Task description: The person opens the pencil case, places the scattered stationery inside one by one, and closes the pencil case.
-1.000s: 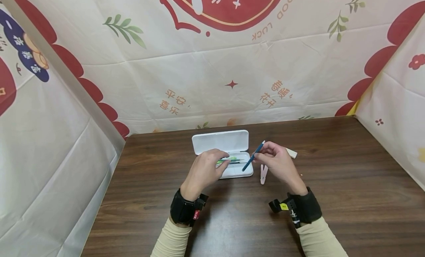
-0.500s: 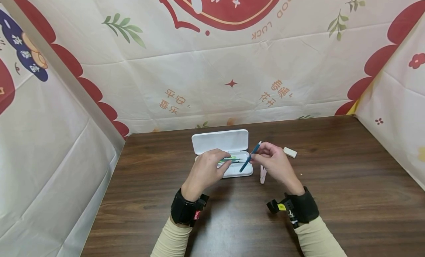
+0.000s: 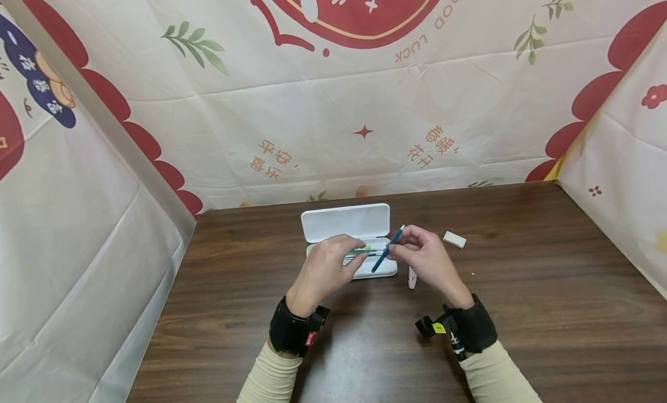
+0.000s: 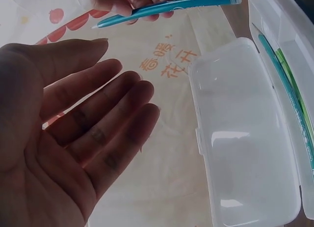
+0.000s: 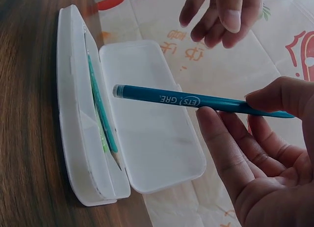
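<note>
My right hand (image 3: 422, 255) pinches a blue-green pen (image 5: 162, 96) between thumb and fingers. Lettering reading ETS GRE runs along its barrel, and its pointed end lies toward my hand. The pen slants over the right part of an open white pencil case (image 3: 383, 268). Inside the case lie a teal pencil (image 5: 100, 104) and a bright green slim item (image 4: 294, 87). My left hand (image 3: 325, 267) hovers over the case's left side, fingers loosely spread. Nothing shows between its fingers in the left wrist view, and it hides part of the case in the head view.
A white eraser (image 3: 455, 240) lies on the brown wooden table (image 3: 365, 345), right of my right hand. Just right of the case is a pale pink clothes peg (image 3: 412, 277), partly covered by that hand. A printed cloth (image 3: 333, 113) hangs behind the table.
My right hand has moved slightly left with the pen, farther over the case, uncovering more of the eraser. My left hand has shifted very slightly right.
</note>
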`<state>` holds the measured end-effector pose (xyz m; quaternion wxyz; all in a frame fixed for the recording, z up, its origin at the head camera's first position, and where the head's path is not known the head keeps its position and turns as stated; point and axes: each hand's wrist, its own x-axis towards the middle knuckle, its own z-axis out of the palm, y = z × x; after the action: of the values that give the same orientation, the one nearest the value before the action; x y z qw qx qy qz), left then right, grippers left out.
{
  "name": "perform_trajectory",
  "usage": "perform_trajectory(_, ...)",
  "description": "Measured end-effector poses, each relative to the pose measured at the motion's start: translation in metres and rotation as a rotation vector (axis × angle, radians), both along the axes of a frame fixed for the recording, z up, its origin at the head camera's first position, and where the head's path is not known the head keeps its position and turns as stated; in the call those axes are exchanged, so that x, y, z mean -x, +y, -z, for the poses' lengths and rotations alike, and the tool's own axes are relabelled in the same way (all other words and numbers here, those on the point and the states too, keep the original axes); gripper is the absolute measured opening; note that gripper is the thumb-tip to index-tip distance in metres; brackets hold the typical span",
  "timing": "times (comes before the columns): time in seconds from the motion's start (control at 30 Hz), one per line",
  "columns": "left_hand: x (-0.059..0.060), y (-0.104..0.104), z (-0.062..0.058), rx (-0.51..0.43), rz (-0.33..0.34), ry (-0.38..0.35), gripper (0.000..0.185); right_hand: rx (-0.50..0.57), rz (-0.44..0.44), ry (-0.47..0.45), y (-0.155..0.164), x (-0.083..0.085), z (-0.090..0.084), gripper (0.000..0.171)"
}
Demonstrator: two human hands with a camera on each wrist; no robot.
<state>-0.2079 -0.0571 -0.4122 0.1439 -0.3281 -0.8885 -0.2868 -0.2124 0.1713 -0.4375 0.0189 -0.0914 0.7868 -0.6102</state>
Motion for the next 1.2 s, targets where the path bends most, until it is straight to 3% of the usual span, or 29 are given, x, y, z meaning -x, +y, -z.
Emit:
perform_trajectory(0.4, 0.0, 0.004, 0.003, -0.025, 0.048, -0.015, 0.018, 0.07, -0.047, -0.006, -0.011, -0.004, -0.001, 0.016)
perform_trajectory(0.73, 0.0, 0.004, 0.003, -0.018, 0.053, 0.026, 0.016, 0.113, -0.072, 0.016, -0.016, -0.007, -0.002, 0.018)
perform_trajectory(1.2, 0.0, 0.004, 0.002, -0.01, 0.056, 0.026, 0.016, 0.173, -0.092, 0.04, -0.021, -0.01, -0.003, 0.018)
